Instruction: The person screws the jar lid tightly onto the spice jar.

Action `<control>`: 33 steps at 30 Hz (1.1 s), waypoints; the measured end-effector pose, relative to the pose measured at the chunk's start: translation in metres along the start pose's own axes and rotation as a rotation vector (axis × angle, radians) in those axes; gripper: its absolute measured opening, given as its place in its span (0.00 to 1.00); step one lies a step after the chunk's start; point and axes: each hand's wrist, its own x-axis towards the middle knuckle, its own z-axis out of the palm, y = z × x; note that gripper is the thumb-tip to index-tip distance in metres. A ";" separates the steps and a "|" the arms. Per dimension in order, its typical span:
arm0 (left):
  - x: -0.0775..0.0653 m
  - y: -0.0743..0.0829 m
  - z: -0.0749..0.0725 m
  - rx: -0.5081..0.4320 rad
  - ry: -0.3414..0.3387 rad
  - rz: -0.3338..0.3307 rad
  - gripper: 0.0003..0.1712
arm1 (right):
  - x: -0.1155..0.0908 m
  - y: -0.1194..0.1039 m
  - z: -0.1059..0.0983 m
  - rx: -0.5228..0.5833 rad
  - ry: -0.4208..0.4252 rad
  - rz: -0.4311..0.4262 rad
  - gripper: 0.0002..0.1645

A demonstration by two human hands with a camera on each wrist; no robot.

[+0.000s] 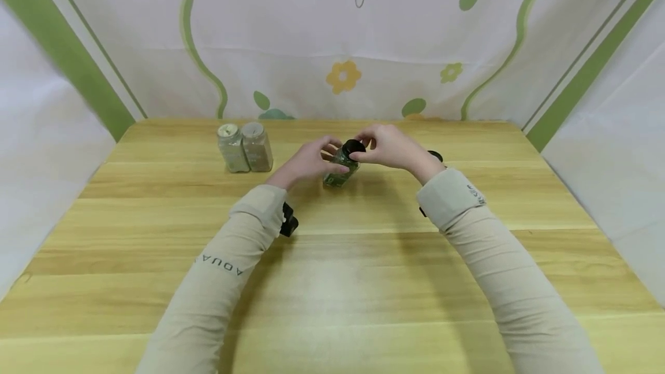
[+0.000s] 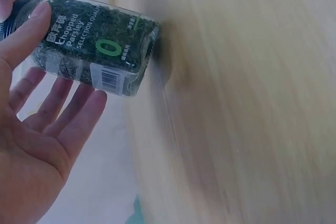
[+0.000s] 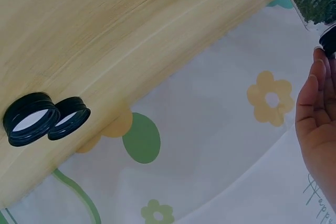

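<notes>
Head view, watched from my end of the link: the parsley jar (image 1: 340, 171) is near the middle of the far half of the worktop (image 1: 332, 281), tilted with its top leaning toward the right hand (image 1: 391, 146). That hand pinches the black lid (image 1: 354, 146) between thumb and fingers. The left hand (image 1: 307, 160) holds the jar just below, thumb on the near side, fingers on the far side and somewhat spread. I can't tell whether the base touches the worktop.

I judge the step to be working the lid at the jar's neck. To do it well, I'd want the left hand firm round the body, so the glass doesn't twist along, and the right hand gripping the rim evenly and turning on the jar's own axis. Bringing the jar upright would lower the risk of spilling flakes.

My count: three jars, namely the parsley one, a cream-coloured jar (image 1: 234, 152) and a greyish jar (image 1: 258, 149), the last two close together. Three lids: one pinched, plus a front loose lid (image 3: 29, 107) and a back loose lid (image 3: 72, 106) near the worktop's far edge.
</notes>
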 end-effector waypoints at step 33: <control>0.013 -0.002 0.017 -0.235 0.111 -0.004 0.34 | -0.059 0.114 -0.022 0.004 -0.036 0.446 0.38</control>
